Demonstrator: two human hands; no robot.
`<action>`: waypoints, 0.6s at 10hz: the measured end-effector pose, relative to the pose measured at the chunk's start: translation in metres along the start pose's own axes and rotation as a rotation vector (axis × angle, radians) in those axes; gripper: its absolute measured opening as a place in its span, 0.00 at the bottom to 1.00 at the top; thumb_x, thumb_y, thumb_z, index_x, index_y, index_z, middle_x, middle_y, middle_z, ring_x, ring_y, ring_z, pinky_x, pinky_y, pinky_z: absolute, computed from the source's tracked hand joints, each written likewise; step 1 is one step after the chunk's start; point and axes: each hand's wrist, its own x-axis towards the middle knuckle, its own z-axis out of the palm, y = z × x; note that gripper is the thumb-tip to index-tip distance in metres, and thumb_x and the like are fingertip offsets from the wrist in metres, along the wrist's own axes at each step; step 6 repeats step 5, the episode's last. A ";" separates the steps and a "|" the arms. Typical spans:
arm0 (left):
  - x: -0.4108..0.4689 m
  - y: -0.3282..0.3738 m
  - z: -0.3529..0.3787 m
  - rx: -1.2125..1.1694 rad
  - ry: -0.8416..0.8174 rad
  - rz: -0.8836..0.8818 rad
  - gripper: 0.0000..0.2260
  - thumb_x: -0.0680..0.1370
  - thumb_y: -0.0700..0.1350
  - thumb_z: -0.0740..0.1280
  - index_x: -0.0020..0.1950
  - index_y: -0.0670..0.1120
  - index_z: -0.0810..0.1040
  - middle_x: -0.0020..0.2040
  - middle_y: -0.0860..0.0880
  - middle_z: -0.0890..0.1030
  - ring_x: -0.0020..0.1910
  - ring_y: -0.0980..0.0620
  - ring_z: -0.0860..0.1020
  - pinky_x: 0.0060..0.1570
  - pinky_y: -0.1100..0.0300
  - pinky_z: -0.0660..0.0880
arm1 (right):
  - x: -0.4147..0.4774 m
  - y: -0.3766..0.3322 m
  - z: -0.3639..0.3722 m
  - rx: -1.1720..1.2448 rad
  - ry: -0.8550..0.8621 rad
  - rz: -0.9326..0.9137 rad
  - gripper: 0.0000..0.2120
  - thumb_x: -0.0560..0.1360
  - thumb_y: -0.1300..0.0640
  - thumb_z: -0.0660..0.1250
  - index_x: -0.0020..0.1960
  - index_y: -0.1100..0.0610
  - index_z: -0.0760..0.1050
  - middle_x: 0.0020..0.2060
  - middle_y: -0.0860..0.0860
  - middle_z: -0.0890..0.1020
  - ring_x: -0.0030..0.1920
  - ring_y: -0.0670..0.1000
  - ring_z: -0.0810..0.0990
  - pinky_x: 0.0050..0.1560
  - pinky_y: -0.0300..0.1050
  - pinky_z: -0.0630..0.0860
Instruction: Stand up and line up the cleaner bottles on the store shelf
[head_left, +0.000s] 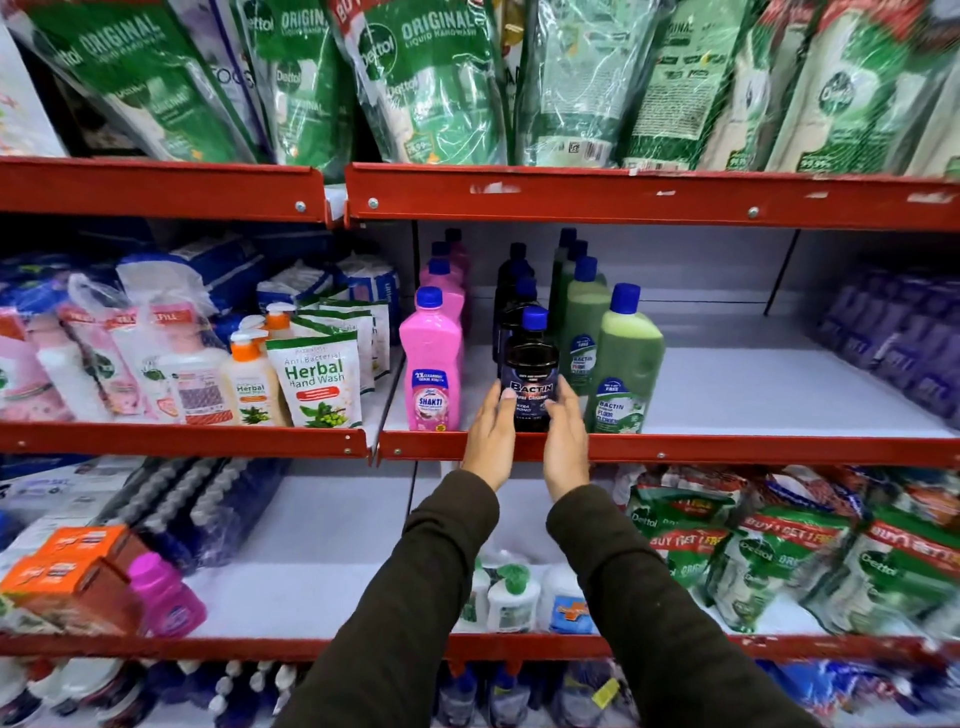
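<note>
Both hands flank the dark Bactin cleaner bottle (530, 371) at the front edge of the middle shelf (675, 447), squaring it upright. The left hand (491, 441) and right hand (566, 441) are spread flat, fingertips touching its sides, gripping nothing. Next likely: nudge it level with the pink Shakti bottle (431, 364) and front green Bactin bottle (626, 364).

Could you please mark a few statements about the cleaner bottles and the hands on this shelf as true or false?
1. Both hands, left hand and right hand, flank the black Bactin bottle. True.
2. The black Bactin bottle lies on its side. False: it stands upright.
3. The pink Shakti bottle stands left of the black one. True.
4. The green Bactin bottles have red caps. False: their caps are blue.
5. The shelf right of the green bottles is packed with bottles. False: it is mostly bare.
</note>
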 end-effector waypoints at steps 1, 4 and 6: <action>0.000 -0.001 0.001 -0.009 0.020 0.022 0.23 0.84 0.54 0.52 0.78 0.49 0.62 0.78 0.49 0.66 0.77 0.53 0.63 0.77 0.55 0.57 | -0.001 -0.001 -0.004 -0.029 -0.039 0.004 0.24 0.81 0.61 0.55 0.77 0.52 0.63 0.75 0.50 0.70 0.72 0.46 0.68 0.74 0.43 0.63; -0.008 -0.003 0.000 0.068 0.073 0.078 0.24 0.84 0.54 0.55 0.79 0.52 0.57 0.81 0.49 0.60 0.80 0.49 0.57 0.80 0.48 0.54 | -0.008 -0.003 -0.012 -0.042 -0.018 -0.102 0.24 0.81 0.58 0.57 0.77 0.52 0.63 0.74 0.51 0.70 0.74 0.47 0.68 0.77 0.51 0.64; -0.014 0.014 -0.001 0.084 0.241 0.265 0.21 0.83 0.51 0.57 0.76 0.52 0.63 0.74 0.48 0.67 0.73 0.50 0.68 0.74 0.45 0.66 | -0.012 -0.026 -0.016 -0.108 0.116 -0.293 0.20 0.80 0.56 0.57 0.71 0.52 0.69 0.66 0.50 0.74 0.68 0.45 0.72 0.72 0.50 0.69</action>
